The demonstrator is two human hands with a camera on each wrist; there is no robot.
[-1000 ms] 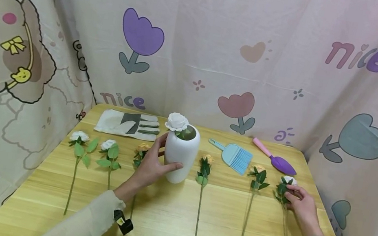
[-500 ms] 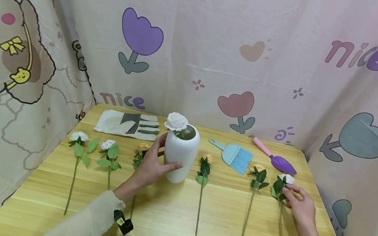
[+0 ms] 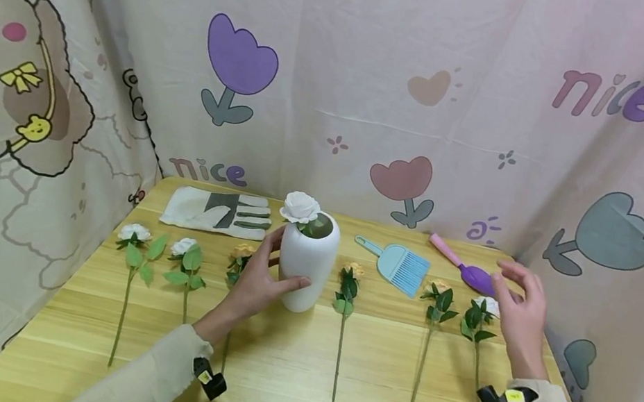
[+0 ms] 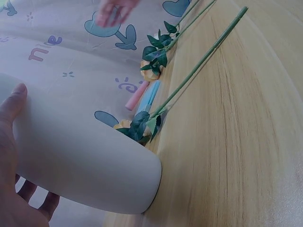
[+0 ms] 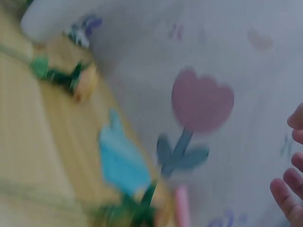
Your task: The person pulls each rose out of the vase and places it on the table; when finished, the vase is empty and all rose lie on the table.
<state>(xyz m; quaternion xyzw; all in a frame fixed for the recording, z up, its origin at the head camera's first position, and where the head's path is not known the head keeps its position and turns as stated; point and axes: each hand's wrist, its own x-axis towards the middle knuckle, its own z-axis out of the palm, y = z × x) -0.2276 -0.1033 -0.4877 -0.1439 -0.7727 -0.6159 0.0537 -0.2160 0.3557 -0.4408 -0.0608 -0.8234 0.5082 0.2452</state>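
Observation:
My left hand (image 3: 262,279) grips a white vase (image 3: 311,269) that stands on the table, thumb across its front and fingers round its far left side. The left wrist view shows the same vase (image 4: 85,151) with the thumb pressed to it. One white rose (image 3: 300,207) leans out of the vase's mouth. My right hand (image 3: 521,317) is raised above the table, holding nothing, its fingers loosely bent. Just below and left of it lies a white rose with green leaves (image 3: 480,321), partly hidden by the hand. Left of that one is a yellow rose (image 3: 438,304).
Another yellow rose (image 3: 349,289) lies right of the vase. White roses (image 3: 134,234) and a partly covered yellow one lie at left. Behind are a work glove (image 3: 215,212), a blue brush with dustpan (image 3: 400,266) and a purple trowel (image 3: 477,279). A printed curtain (image 3: 339,91) hangs behind.
My right hand shifted the rightmost white rose a little left, then let go and rose away from it. The left hand and the vase have stayed in place.

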